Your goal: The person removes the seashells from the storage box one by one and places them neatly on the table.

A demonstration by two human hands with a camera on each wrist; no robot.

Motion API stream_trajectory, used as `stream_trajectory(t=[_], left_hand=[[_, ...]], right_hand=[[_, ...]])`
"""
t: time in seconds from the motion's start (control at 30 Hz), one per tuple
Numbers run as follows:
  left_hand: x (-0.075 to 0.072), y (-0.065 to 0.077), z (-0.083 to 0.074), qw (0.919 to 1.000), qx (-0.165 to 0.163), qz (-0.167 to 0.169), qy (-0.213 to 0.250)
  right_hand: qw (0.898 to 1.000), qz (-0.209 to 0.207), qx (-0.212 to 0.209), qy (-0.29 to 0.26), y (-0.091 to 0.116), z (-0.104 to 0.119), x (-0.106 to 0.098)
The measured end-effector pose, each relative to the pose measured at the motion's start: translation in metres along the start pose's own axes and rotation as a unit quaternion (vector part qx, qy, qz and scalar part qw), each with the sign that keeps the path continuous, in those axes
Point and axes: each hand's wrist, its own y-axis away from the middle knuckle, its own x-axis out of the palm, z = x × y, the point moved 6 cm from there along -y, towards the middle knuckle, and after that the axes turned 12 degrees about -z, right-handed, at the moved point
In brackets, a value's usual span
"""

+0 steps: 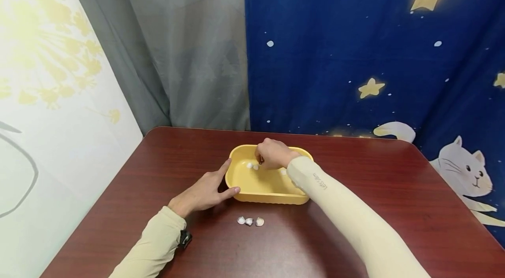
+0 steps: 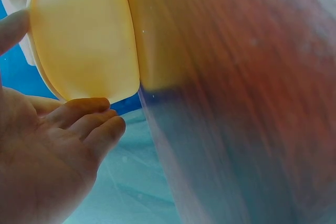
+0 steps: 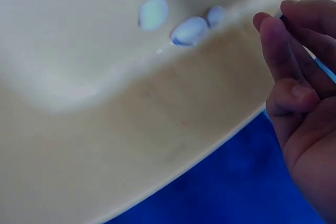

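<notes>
Yellow tub (image 1: 271, 199) rim touches straight-fingered left hand (image 1: 201, 191); right hand (image 1: 275, 154) pinches a small object (image 3: 282, 18) inside; 3 shells (image 1: 249, 221) lie apart.

Out of Sight, Out of Focus

From the head camera, the right hand (image 1: 274, 154) and its sleeve (image 1: 339, 197) cover part of the yellow tub (image 1: 270, 198), hiding some of its right side. The small item (image 3: 282, 18) between the right fingertips shows only as a dark sliver, too covered to identify. That sleeve runs off the bottom edge; its lettering (image 1: 320, 181) is too small to read surely. In the left wrist view, the table (image 2: 236, 77) is blurred and the tub passes the top edge. In the right wrist view, the white shells (image 3: 153, 14) are blurred, and the right edge crops the hand.
</notes>
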Motion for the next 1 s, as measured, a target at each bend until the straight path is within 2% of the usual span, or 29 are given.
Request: stream_trajectory(t=[0.2,0.47,0.77,1.0], left_hand=[[0.0,-0.001,0.001,1.0,-0.002,0.004,0.003],[0.003,-0.005,0.0,0.9999,-0.002,0.012,0.008],[0.0,-0.007,0.001,0.9999,0.001,0.013,0.006],[0.002,-0.007,0.002,0.9998,-0.001,0.017,0.008]], right_hand=[[1.0,-0.006,-0.02,-0.008,0.009,0.005,-0.018],[0.995,-0.048,-0.049,-0.076,0.03,0.014,-0.041],[0.978,-0.109,-0.051,-0.173,0.065,0.028,-0.053],[0.966,-0.169,-0.058,-0.187,0.102,0.043,-0.047]])
